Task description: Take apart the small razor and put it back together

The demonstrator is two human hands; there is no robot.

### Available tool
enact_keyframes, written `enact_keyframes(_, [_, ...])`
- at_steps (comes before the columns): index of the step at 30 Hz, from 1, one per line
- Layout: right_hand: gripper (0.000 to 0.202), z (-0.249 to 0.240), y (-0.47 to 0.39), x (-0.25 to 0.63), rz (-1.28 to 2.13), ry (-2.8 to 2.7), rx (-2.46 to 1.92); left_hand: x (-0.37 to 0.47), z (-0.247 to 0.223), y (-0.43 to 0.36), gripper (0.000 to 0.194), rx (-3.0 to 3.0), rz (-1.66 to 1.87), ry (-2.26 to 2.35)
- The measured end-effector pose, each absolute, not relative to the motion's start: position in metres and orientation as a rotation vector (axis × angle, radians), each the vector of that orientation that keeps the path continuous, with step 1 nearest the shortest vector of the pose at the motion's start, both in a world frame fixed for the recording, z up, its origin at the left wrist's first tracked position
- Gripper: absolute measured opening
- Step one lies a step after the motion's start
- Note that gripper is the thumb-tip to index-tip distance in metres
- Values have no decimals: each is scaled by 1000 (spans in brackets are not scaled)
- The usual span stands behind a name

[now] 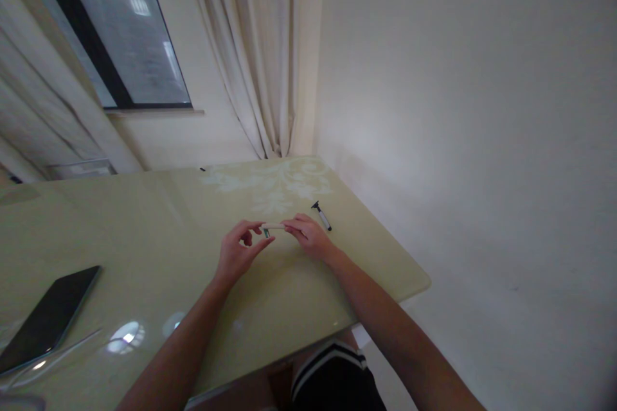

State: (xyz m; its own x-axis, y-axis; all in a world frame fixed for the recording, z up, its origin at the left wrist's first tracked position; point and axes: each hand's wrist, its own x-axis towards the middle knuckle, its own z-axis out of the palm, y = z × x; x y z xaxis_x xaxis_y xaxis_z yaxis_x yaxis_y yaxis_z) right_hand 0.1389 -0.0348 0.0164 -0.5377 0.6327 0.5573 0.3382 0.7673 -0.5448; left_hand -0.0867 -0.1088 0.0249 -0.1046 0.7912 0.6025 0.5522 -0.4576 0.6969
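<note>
Above the table, a small pale-handled razor (276, 226) with a greenish head is held level between my two hands. My right hand (308, 236) is closed around the handle's right end, fingers together. At the head end, my left hand (241, 252) has its index finger and thumb on either side of the head, pinching it; its other fingers are curled. Just beyond my right hand, a second razor (322, 217) with a grey-and-black handle and black head lies on the table. Fine details of the held razor's head are too small to make out.
The glossy pale-green table (159, 237) meets a white wall on the right. A dark tablet (51, 314) lies at the left, beside a thin white cable (67, 350). A tiny dark object (202, 169) rests near the back edge. Curtains (260, 45) hang behind.
</note>
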Motion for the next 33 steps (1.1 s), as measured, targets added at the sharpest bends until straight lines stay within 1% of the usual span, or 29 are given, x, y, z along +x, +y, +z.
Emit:
enact_keyframes(6, [37, 13, -34, 138, 445, -2172, -783, -88, 23, -108, 39, 1920, 1575, 1520])
enact_keyframes(18, [37, 11, -34, 137, 407, -2246, -671, -90, 22, -106, 37, 1888, 1598, 1514])
enact_keyframes(22, [38, 11, -33, 138, 385, -2235, -745, -90, 23, -107, 38, 1860, 1608, 1508])
enact_keyframes(27, [39, 11, -34, 137, 412, -2243, -680, -90, 23, -106, 36, 1867, 1595, 1518])
enact_keyframes(33, [38, 12, -34, 138, 370, -2221, -704, -90, 22, -104, 38, 1856, 1611, 1500])
